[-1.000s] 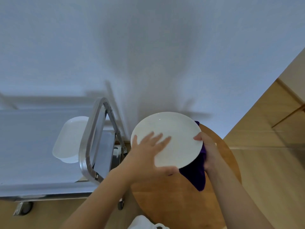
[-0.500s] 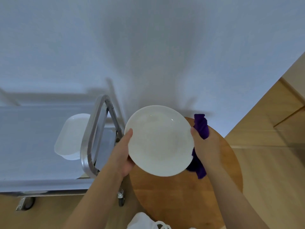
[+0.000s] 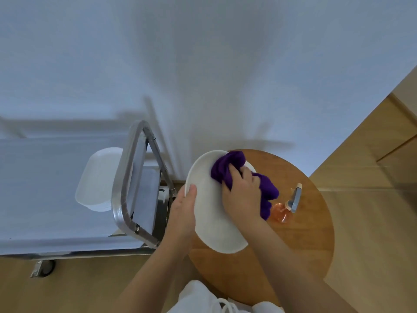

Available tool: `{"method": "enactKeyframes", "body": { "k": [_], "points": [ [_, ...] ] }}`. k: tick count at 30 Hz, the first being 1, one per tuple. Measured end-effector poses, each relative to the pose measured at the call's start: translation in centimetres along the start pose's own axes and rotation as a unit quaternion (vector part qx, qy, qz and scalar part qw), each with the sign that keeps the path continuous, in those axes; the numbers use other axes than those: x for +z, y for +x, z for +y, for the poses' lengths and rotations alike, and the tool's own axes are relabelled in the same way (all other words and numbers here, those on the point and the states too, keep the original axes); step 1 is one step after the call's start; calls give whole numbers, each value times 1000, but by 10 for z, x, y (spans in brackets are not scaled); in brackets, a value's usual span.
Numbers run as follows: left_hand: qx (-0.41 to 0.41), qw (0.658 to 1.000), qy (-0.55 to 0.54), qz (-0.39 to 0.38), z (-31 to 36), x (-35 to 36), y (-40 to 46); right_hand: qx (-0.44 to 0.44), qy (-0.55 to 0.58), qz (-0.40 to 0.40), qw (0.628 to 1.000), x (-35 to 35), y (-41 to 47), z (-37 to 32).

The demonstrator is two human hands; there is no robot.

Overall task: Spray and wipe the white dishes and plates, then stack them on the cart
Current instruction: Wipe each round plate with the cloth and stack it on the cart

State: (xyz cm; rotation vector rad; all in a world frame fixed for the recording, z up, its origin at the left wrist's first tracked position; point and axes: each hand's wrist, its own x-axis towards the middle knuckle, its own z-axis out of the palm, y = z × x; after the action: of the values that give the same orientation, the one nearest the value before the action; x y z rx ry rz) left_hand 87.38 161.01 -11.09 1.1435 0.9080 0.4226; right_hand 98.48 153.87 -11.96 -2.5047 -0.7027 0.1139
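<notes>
1. While the left hand (image 3: pixel 184 213) grips the white plate (image 3: pixel 209 213) by its left rim, thumb over the edge, the plate is held tilted above the round wooden table (image 3: pixel 302 249), close to the cart's handle (image 3: pixel 126 188)
2. The right hand (image 3: pixel 242 193) is bunched around the purple cloth (image 3: pixel 228 169) and presses it onto the plate's upper face, so wiping looks to be under way
3. A spray bottle (image 3: pixel 285 207) with orange liquid lies on its side on the table just right of the cloth, held by no one; spraying of this plate is probably done
4. On the cart (image 3: pixel 45 177) a low stack of white dishes (image 3: pixel 99 179) already sits, which suggests earlier pieces are finished
5. Left, as I judge it: finish this wipe and set the plate on the cart; no further unwiped dishes are in view
</notes>
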Motion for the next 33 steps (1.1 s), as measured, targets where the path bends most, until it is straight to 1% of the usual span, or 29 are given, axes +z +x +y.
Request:
{"method": "enactKeyframes", "body": {
  "k": [3, 6, 9, 11, 12, 14, 17, 20, 22, 24, 26, 27, 28, 30, 33],
  "points": [
    [-2, 1000, 22, -8, -12, 4, 0, -57, 67, -24, 996, 11, -11, -15],
    [-20, 1000, 20, 4, -16, 3, 8, -113, 74, -59, 989, 25, -33, -16],
    [-108, 992, -66, 18, -18, -2, 20, -116, 113, -96, 982, 34, -56, -11],
    [-151, 981, -117, 39, -19, -8, 28, -135, 130, -139, 972, 34, -64, 1],
    [-164, 977, -132, 43, -20, -12, 31, -145, 129, -165, 967, 32, -65, 8],
    [-166, 976, -140, 27, -24, -19, 38, -169, 108, -208, 957, 28, -63, 25],
    [-167, 978, -123, -6, -39, -32, 43, -192, 44, -238, 951, 30, -53, 50],
    [-211, 971, -110, -8, -61, -42, 41, -172, -39, -263, 949, 40, -42, 74],
    [-254, 961, -106, -27, -78, -44, 35, -137, -72, -285, 946, 50, -39, 86],
    [-281, 953, -103, -36, -95, -44, 31, -72, -41, -267, 960, 59, -40, 96],
    [-306, 946, -108, -18, -110, -44, 29, -2, 10, -215, 977, 63, -45, 105],
    [-310, 945, -103, -17, -117, -45, 29, 16, 26, -193, 981, 64, -47, 110],
    [-309, 946, -93, -25, -123, -45, 31, 21, 29, -182, 983, 65, -49, 115],
    [-312, 946, -73, -37, -136, -45, 36, 17, 21, -184, 982, 68, -52, 125],
    [-329, 942, -53, -30, -153, -44, 46, 42, 39, -166, 984, 75, -53, 134]
  ]
}}
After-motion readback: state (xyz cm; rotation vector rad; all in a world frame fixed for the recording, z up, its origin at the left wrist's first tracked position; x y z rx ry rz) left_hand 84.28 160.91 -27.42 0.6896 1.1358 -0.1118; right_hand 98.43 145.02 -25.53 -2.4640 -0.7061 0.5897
